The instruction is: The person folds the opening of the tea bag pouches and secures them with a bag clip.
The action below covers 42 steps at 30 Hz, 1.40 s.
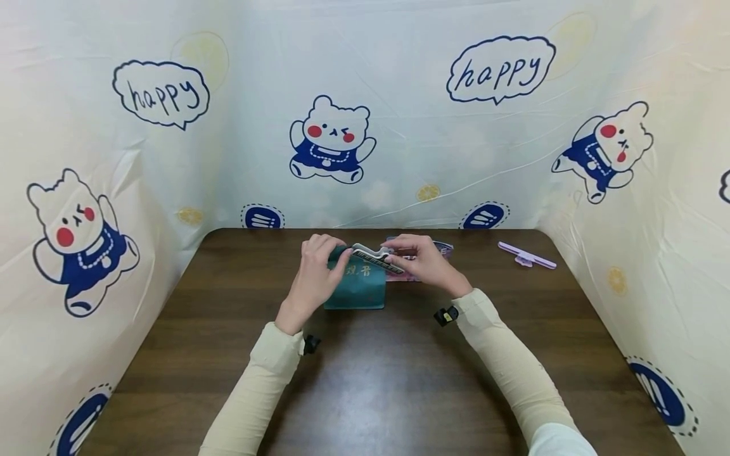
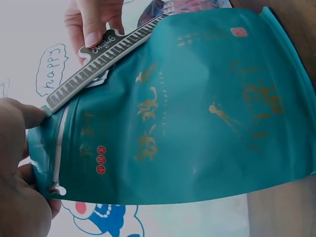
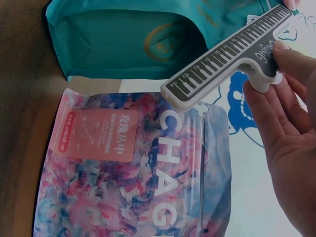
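A teal tea pouch (image 1: 358,294) with gold characters stands on the table. My left hand (image 1: 316,269) grips its top edge at one corner, thumb in front and fingers behind, as the left wrist view shows. In my right hand (image 1: 424,259) is a bag clip (image 3: 227,59) with a piano-key pattern, pinched by its handle between thumb and fingers. In the left wrist view, the clip lies slantwise along the pouch's top, one end close to my left thumb. A white zip strip (image 2: 60,148) runs below the pouch's top edge.
A pink and blue patterned pouch (image 3: 133,173) with large white letters is beside the teal one, partly behind my right hand in the head view. Farther right on the brown table (image 1: 365,380) lies a purple bag clip (image 1: 527,256). A printed curtain (image 1: 399,126) surrounds the table's back and sides.
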Each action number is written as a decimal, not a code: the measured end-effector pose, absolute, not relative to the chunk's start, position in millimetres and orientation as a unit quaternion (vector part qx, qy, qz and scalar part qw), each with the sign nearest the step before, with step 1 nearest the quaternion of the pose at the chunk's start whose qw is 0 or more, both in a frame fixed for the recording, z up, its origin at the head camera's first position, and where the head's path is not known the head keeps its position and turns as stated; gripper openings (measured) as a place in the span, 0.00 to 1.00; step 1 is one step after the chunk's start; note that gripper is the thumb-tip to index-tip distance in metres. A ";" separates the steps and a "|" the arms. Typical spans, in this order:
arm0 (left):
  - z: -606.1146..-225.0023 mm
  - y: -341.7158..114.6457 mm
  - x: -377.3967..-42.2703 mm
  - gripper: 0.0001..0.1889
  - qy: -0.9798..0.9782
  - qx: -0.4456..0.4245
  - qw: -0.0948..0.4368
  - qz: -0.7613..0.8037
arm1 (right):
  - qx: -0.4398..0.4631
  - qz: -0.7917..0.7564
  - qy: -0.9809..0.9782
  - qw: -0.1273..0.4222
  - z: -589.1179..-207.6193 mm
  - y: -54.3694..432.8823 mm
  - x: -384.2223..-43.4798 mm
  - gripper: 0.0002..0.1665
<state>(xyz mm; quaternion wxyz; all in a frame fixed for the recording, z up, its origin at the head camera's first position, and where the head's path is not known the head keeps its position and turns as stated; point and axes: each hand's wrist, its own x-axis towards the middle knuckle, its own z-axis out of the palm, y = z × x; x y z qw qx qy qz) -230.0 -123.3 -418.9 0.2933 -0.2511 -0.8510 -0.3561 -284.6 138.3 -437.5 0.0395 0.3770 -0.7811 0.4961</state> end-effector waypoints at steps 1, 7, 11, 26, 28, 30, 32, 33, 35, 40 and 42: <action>-419.7 -124.0 -229.8 0.07 -0.851 -0.252 0.291 -0.358 | 0.378 0.497 -0.780 0.043 -438.0 137.6 -284.3 0.16; -422.9 -124.9 -230.3 0.06 -0.850 -0.251 0.279 -0.370 | 0.375 0.503 -0.777 0.060 -441.1 133.4 -284.9 0.16; -422.8 -124.2 -230.4 0.06 -0.851 -0.246 0.283 -0.368 | 0.361 0.505 -0.781 0.061 -442.0 131.2 -285.1 0.17; -422.0 -131.3 -230.9 0.11 -0.860 -0.254 0.271 -0.351 | 0.368 0.504 -0.777 0.083 -412.5 123.2 -259.8 0.15; -422.9 -134.4 -230.2 0.14 -0.863 -0.249 0.266 -0.351 | 0.367 0.506 -0.776 0.084 -412.8 122.1 -259.5 0.15; -424.0 -136.9 -229.5 0.16 -0.865 -0.242 0.259 -0.356 | 0.365 0.509 -0.775 0.085 -415.0 120.5 -261.0 0.15; -425.1 -137.7 -229.1 0.15 -0.864 -0.239 0.255 -0.363 | 0.360 0.512 -0.775 0.085 -416.5 119.1 -262.2 0.15; -425.3 -137.7 -228.8 0.15 -0.863 -0.240 0.255 -0.366 | 0.357 0.514 -0.775 0.085 -417.0 118.3 -262.6 0.15; -426.0 -135.6 -229.1 0.14 -0.861 -0.239 0.258 -0.367 | 0.350 0.519 -0.775 0.082 -417.9 118.0 -262.8 0.15; -426.7 -131.2 -228.6 0.13 -0.863 -0.232 0.268 -0.360 | 0.348 0.532 -0.768 0.083 -415.5 115.2 -261.2 0.15; -426.7 -130.4 -227.2 0.12 -0.864 -0.227 0.271 -0.357 | 0.349 0.533 -0.766 0.086 -415.2 113.9 -260.5 0.15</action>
